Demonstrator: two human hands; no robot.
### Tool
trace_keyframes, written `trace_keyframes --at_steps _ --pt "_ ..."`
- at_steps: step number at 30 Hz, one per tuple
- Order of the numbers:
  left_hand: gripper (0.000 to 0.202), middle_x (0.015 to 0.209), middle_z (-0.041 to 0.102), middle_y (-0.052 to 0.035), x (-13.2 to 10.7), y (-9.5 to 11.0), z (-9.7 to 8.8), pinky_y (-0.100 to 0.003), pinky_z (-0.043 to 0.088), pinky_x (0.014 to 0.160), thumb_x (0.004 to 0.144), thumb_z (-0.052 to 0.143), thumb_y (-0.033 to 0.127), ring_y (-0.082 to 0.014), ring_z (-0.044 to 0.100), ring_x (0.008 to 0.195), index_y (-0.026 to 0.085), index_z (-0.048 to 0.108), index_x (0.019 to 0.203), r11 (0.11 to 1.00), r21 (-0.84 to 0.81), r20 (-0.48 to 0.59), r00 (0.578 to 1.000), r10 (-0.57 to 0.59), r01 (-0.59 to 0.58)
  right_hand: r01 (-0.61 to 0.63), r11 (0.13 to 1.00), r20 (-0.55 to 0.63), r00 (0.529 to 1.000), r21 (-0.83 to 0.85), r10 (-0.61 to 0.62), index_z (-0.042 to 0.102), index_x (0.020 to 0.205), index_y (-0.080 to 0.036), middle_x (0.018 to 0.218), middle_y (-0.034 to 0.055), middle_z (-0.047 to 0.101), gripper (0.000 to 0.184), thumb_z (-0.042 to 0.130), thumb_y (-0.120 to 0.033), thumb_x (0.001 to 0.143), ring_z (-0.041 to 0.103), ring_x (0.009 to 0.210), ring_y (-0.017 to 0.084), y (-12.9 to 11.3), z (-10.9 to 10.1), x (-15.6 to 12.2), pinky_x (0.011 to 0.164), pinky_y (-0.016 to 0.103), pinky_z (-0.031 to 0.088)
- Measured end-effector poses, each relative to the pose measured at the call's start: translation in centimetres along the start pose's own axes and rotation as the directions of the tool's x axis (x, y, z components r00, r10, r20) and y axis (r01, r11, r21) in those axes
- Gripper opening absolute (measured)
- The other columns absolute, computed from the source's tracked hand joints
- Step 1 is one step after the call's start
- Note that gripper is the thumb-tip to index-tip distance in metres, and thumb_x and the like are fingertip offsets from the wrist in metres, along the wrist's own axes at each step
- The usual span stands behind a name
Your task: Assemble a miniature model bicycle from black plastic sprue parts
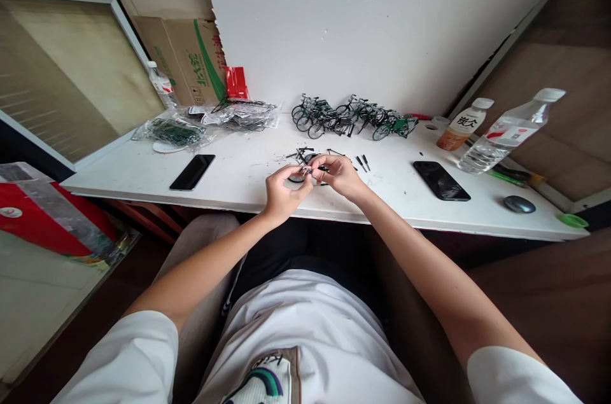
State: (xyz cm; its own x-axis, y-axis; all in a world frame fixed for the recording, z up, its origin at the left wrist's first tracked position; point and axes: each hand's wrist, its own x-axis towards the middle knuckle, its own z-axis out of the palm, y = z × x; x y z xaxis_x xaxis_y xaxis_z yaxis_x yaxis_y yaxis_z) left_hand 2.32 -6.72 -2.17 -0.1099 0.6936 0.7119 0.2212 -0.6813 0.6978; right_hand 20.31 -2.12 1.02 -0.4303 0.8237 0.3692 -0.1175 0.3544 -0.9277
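Over the near part of the white table (248, 191), my left hand (285, 193) and my right hand (340, 176) meet fingertip to fingertip. Both are closed in a pinch on a small silver-and-dark model bicycle part (306, 170), whose exact kind is too small to make out. Just behind and below my fingers lie a black wheel (294, 179) and loose dark model bicycle parts (304, 153), partly hidden by my hands. Two short black pieces (363, 163) rest to the right of my right hand.
Several model bicycles (351, 116) stand at the back. Bagged parts (179, 131) lie back left before a carton (184, 60). Phones lie at left (193, 172) and right (440, 181). Two bottles (465, 124) (510, 132) and a mouse (519, 204) are at right.
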Motion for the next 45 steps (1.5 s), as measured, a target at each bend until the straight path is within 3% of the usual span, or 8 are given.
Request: trace_keyframes --at_steps 18,29,33,36,38,40,43,45 --pt "0.012 0.094 0.082 -0.0072 0.4 1.1 -0.3 -0.034 0.061 0.084 0.084 0.079 0.022 -0.0205 0.075 0.082 0.020 0.080 0.095 0.987 0.097 -0.031 0.991 0.128 -0.125 -0.018 1.000 -0.052 0.998 0.026 0.019 0.079 0.083 -0.019 0.097 0.0083 0.079 0.042 0.101 -0.051 0.066 0.069 0.077 0.017 0.1 0.2 0.0 0.058 0.026 0.053" --pt "0.013 0.094 0.081 -0.0067 0.3 0.7 -0.2 -0.032 0.061 0.084 0.083 0.081 0.022 -0.0201 0.075 0.084 0.019 0.081 0.096 0.996 0.053 -0.044 0.996 0.076 -0.073 -0.006 0.998 -0.075 0.997 0.061 0.011 0.080 0.083 -0.019 0.094 0.0075 0.080 0.041 0.101 -0.050 0.066 0.070 0.076 0.016 0.3 0.2 0.1 0.059 0.026 0.054" --pt "0.014 0.095 0.081 -0.0076 0.2 0.3 -0.3 -0.033 0.061 0.087 0.084 0.081 0.023 -0.0209 0.076 0.087 0.018 0.081 0.097 1.000 -0.004 -0.030 0.999 -0.028 0.028 -0.004 1.000 -0.073 0.997 -0.001 0.004 0.079 0.088 -0.020 0.097 0.0079 0.081 0.046 0.097 -0.058 0.069 0.071 0.078 0.018 0.4 0.1 0.2 0.062 0.028 0.057" --pt "0.016 0.095 0.082 -0.0092 0.4 -0.1 -0.3 -0.034 0.061 0.089 0.083 0.083 0.026 -0.0218 0.077 0.088 0.017 0.081 0.096 0.987 -0.085 -0.031 0.990 -0.136 0.133 0.022 0.988 -0.083 0.996 -0.153 -0.034 0.079 0.094 -0.020 0.100 0.0088 0.081 0.047 0.084 -0.066 0.082 0.072 0.083 0.021 0.3 -0.6 0.3 0.064 0.030 0.058" --pt "0.020 0.096 0.082 -0.0101 0.6 -0.4 -0.2 -0.035 0.061 0.089 0.080 0.087 0.029 -0.0228 0.077 0.089 0.017 0.081 0.095 0.964 -0.159 -0.041 0.975 -0.220 0.211 0.043 0.934 -0.063 0.996 -0.354 -0.069 0.080 0.095 -0.020 0.098 0.0090 0.081 0.045 0.075 -0.064 0.092 0.072 0.086 0.022 -0.1 -1.5 0.4 0.067 0.030 0.057" --pt "0.025 0.095 0.082 -0.0106 0.8 -0.7 -0.1 -0.035 0.061 0.088 0.075 0.091 0.032 -0.0237 0.078 0.090 0.016 0.080 0.092 0.922 -0.252 -0.041 0.949 -0.314 0.294 0.075 0.786 0.030 0.997 -0.613 -0.072 0.082 0.092 -0.020 0.094 0.0079 0.081 0.033 0.073 -0.052 0.096 0.072 0.088 0.023 -0.6 -2.7 0.3 0.073 0.031 0.054" --pt "0.033 0.093 0.081 -0.0113 1.3 -0.7 0.2 -0.037 0.060 0.090 0.067 0.097 0.035 -0.0249 0.078 0.092 0.015 0.077 0.084 0.820 -0.408 -0.037 0.890 -0.455 0.402 0.083 0.513 0.154 0.983 -0.854 0.096 0.086 0.086 -0.024 0.096 0.0044 0.082 0.009 0.078 -0.027 0.090 0.071 0.091 0.023 -0.9 -4.2 0.1 0.077 0.030 0.049" --pt "0.037 0.091 0.081 -0.0110 1.5 -0.7 0.4 -0.038 0.059 0.092 0.062 0.099 0.035 -0.0247 0.078 0.092 0.014 0.075 0.081 0.750 -0.484 -0.043 0.843 -0.536 0.451 0.057 0.417 0.152 0.968 -0.907 0.198 0.087 0.090 -0.027 0.099 0.0020 0.083 0.011 0.081 -0.019 0.085 0.071 0.091 0.022 -0.7 -4.6 0.1 0.074 0.029 0.048"
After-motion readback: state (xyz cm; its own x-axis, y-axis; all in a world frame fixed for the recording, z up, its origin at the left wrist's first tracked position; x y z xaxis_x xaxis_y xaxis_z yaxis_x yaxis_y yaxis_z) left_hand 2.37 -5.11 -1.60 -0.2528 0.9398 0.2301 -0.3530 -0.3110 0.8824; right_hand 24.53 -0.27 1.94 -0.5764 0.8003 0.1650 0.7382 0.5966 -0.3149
